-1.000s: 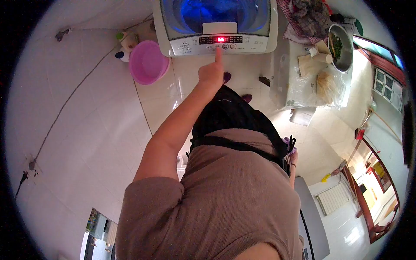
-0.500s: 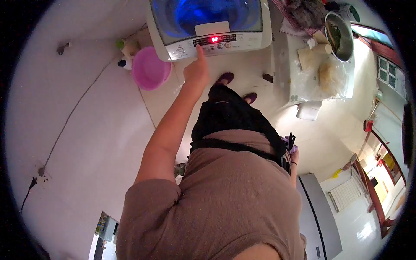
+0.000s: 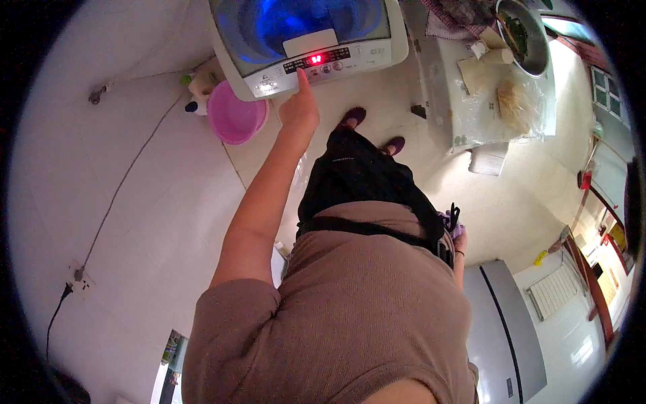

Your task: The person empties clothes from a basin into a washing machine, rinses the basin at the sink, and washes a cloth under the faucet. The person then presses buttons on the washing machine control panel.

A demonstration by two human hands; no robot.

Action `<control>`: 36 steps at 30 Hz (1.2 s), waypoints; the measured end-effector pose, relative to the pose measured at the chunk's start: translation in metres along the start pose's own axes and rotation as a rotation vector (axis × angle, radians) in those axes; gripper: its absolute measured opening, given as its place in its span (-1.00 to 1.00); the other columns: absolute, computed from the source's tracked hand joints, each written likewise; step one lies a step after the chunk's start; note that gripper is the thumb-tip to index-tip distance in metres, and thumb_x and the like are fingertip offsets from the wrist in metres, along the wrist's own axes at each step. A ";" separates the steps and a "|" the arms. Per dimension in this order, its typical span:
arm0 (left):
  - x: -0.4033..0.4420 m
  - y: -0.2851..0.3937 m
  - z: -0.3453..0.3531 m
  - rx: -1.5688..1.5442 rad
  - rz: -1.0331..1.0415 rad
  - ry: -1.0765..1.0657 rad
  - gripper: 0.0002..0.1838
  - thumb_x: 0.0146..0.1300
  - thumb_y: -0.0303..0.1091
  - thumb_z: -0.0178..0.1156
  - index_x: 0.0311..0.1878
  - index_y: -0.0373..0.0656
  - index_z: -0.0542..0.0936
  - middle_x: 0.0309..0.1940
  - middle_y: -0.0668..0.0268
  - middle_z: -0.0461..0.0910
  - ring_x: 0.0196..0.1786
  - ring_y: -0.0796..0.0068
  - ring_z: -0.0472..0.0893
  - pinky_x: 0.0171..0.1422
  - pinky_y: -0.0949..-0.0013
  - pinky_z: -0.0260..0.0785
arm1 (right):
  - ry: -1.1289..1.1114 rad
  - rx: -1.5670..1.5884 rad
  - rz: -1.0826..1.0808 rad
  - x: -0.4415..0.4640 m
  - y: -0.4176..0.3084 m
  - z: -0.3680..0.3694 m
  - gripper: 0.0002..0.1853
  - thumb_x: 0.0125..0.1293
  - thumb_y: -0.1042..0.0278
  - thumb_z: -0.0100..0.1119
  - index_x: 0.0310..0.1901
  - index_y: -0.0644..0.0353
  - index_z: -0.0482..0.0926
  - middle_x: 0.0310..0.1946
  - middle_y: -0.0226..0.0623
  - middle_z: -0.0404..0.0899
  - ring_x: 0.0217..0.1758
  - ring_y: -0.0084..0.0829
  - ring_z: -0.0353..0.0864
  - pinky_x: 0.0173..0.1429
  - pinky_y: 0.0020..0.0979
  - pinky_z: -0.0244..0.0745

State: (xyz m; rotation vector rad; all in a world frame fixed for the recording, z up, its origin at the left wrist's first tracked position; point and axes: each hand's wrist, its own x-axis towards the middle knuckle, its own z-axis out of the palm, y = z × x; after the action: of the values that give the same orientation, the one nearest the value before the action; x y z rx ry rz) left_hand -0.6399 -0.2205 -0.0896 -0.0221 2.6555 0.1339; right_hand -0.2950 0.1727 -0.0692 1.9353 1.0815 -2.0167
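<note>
My left hand reaches forward with its index finger stretched out and the other fingers curled. Its fingertip meets the control panel of a top-loading washing machine, just below the lit red display. Nothing is held in this hand. Through the machine's lid, the drum glows blue. Low at my side, my right hand is partly hidden by my body, its fingers closed on a crumpled purple cloth. Dark straps hang beside the cloth.
A pink basin stands left of the washer, near some bottles. On the right, a plastic-covered table carries a metal bowl of greens and a bag. A grey cabinet-like appliance is behind on the right.
The view has shifted slightly, so the washer appears further left. My left index finger stays at the panel, and my right hand still holds the purple cloth.
</note>
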 end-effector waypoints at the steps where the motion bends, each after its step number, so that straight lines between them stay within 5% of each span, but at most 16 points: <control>1: 0.000 0.001 0.001 0.000 0.009 0.024 -0.28 0.13 -0.41 -0.16 0.30 -0.17 -0.27 -0.36 0.02 0.55 -0.31 0.15 0.57 -0.21 0.19 0.37 | 0.047 -0.051 -0.042 0.002 0.001 -0.005 -0.68 0.17 0.08 -0.13 -0.27 0.13 0.51 -0.31 -0.29 0.54 -0.36 -0.35 0.54 -0.36 -0.40 0.50; 16: 0.003 0.011 -0.008 0.002 -0.067 -0.065 -0.29 0.13 -0.41 -0.16 0.31 -0.15 -0.26 -0.31 0.02 0.54 -0.28 0.16 0.57 -0.20 0.20 0.38 | -0.182 0.111 0.042 -0.003 -0.015 0.019 -0.62 0.21 0.18 -0.24 -0.12 0.24 0.47 -0.22 -0.20 0.52 -0.16 -0.27 0.50 -0.09 -0.30 0.45; 36: -0.002 0.009 -0.014 -0.051 -0.113 -0.166 -0.28 0.14 -0.41 -0.15 0.31 -0.10 -0.28 -0.26 -0.04 0.52 -0.22 0.12 0.56 -0.13 0.18 0.36 | -0.148 0.165 0.081 -0.009 -0.022 0.037 -0.66 0.20 0.25 -0.23 -0.18 0.30 0.48 -0.27 -0.16 0.54 -0.25 -0.24 0.54 -0.15 -0.31 0.48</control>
State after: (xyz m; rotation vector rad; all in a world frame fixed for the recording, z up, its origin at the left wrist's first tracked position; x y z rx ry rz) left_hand -0.6449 -0.2129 -0.0750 -0.1701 2.4784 0.1597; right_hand -0.3363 0.1640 -0.0559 1.8342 0.8135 -2.2251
